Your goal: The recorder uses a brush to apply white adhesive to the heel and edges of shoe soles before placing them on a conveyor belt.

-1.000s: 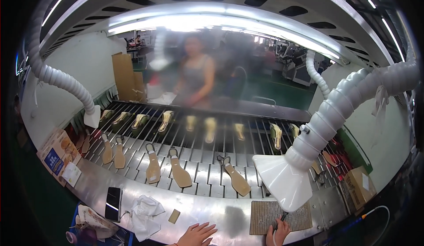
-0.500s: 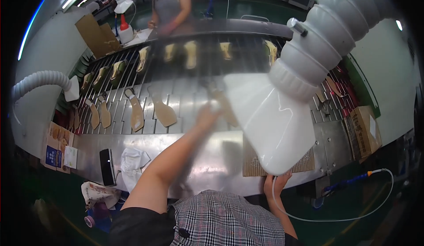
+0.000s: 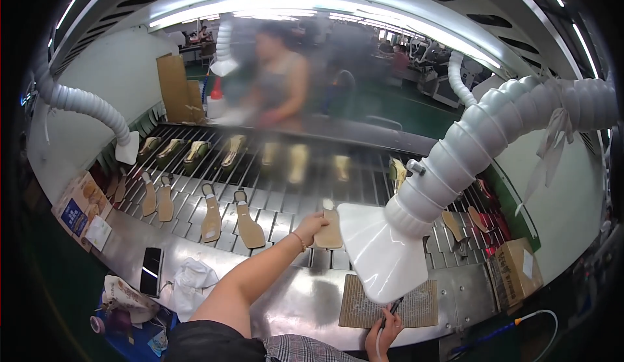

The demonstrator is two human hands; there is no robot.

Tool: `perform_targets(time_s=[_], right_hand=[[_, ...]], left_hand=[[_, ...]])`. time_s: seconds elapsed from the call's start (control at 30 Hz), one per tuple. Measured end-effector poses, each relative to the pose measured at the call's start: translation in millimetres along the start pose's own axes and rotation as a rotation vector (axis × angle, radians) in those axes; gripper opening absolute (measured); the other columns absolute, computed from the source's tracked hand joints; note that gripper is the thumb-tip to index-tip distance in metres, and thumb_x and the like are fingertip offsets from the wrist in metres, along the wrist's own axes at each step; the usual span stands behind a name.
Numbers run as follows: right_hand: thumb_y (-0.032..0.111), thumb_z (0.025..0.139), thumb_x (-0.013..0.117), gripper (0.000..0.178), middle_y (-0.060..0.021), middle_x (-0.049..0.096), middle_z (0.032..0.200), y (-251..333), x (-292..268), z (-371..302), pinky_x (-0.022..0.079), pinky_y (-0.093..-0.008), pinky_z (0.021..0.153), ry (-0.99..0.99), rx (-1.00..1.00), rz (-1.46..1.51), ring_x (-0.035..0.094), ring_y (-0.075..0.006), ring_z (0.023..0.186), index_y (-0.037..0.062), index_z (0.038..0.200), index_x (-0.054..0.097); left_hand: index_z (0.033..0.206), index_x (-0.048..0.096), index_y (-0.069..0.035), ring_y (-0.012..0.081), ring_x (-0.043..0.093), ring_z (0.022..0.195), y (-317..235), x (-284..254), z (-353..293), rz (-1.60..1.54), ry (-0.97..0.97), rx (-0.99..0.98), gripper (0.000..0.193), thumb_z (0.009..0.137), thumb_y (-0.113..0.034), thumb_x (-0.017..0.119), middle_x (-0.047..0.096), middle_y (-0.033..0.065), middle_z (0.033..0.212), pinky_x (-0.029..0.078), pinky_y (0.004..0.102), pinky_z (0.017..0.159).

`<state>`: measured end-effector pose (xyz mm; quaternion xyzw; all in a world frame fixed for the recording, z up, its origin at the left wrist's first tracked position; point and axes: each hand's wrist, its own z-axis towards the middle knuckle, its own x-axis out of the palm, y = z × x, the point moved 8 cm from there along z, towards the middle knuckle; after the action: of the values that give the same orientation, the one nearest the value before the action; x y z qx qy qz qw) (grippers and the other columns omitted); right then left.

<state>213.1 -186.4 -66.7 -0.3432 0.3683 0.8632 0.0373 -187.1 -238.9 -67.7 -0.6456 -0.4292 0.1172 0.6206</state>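
Note:
My left hand (image 3: 313,227) reaches over the slatted conveyor (image 3: 286,222), its fingers closed on the edge of a tan shoe sole (image 3: 329,233) beside the white hood. Near the front edge, my right hand (image 3: 385,333) grips a dark, slim, pen-like tool (image 3: 396,305); a thin pale tube runs down by the hand. The tool's tip lies over a ribbed cardboard sheet (image 3: 364,303), partly under the hood. Left of my left hand, several more tan soles, one of them a sole with a dark strap end (image 3: 249,228), lie spaced along the slats.
A white extraction hood (image 3: 383,251) on a ribbed hose overhangs the right side. Dark shoe forms with pale tops, such as this shoe form (image 3: 195,154), line the far rods. A phone (image 3: 151,271) and white cloth (image 3: 194,281) lie front left. Across the conveyor stands a blurred person (image 3: 283,82).
The view has tilted upward. My left hand, blurred near a sole before, now grips it clearly. More of my right hand shows, with the dark tool visible in it.

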Motion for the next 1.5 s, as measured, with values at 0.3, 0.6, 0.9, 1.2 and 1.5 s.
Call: perform_targets(time_s=[0.3, 0.6, 0.9, 1.2, 1.5], right_hand=[[-0.006, 0.081, 0.052, 0.039, -0.0182, 0.061, 0.128, 2, 4, -1, 0.029, -0.0438, 0.103, -0.041, -0.010, -0.023, 0.046, -0.0351, 0.117, 0.0009, 0.119, 0.057], [0.005, 0.079, 0.062, 0.044, -0.0166, 0.058, 0.126, 0, 8, -3, 0.027, -0.0468, 0.106, -0.066, -0.008, -0.130, 0.044, -0.0368, 0.121, 0.0044, 0.123, 0.055], [0.006, 0.078, 0.064, 0.042, -0.0162, 0.059, 0.128, 7, 9, -5, 0.031, -0.0481, 0.103, -0.089, -0.033, -0.218, 0.047, -0.0353, 0.121, 0.0047, 0.119, 0.058], [0.010, 0.078, 0.065, 0.042, -0.0163, 0.061, 0.124, 11, 11, -6, 0.032, -0.0479, 0.101, -0.085, -0.070, -0.257, 0.048, -0.0348, 0.119, 0.0041, 0.119, 0.058], [0.010, 0.079, 0.064, 0.041, -0.0168, 0.060, 0.126, 10, 12, -6, 0.031, -0.0460, 0.103, -0.074, 0.002, -0.207, 0.047, -0.0350, 0.117, 0.0050, 0.119, 0.059]], left_hand=[[0.153, 0.031, -0.015, 0.0364, 0.040, 0.136, 43, 25, -278, -1.114, 0.622, -0.295, 0.055, 0.102, -0.035, 0.028, 0.037, 0.0107, 0.153, 0.039, 0.0578, 0.106], [0.146, 0.036, -0.002, 0.0164, 0.040, 0.077, 101, -2, -292, -0.951, 0.428, -0.441, 0.063, 0.102, -0.047, 0.044, 0.048, 0.0097, 0.095, 0.043, 0.0242, 0.068], [0.147, 0.036, -0.002, 0.0176, 0.042, 0.075, 96, -7, -302, -0.911, 0.436, -0.414, 0.066, 0.102, -0.050, 0.041, 0.050, 0.0112, 0.095, 0.043, 0.0247, 0.068], [0.152, 0.028, -0.006, 0.0190, 0.053, 0.082, 99, -12, -297, -0.861, 0.521, -0.344, 0.064, 0.104, -0.048, 0.037, 0.057, 0.0100, 0.115, 0.050, 0.0268, 0.074], [0.150, 0.033, -0.004, 0.0161, 0.060, 0.084, 105, -15, -301, -0.850, 0.594, -0.389, 0.062, 0.105, -0.046, 0.036, 0.060, 0.0065, 0.117, 0.054, 0.0243, 0.074]])
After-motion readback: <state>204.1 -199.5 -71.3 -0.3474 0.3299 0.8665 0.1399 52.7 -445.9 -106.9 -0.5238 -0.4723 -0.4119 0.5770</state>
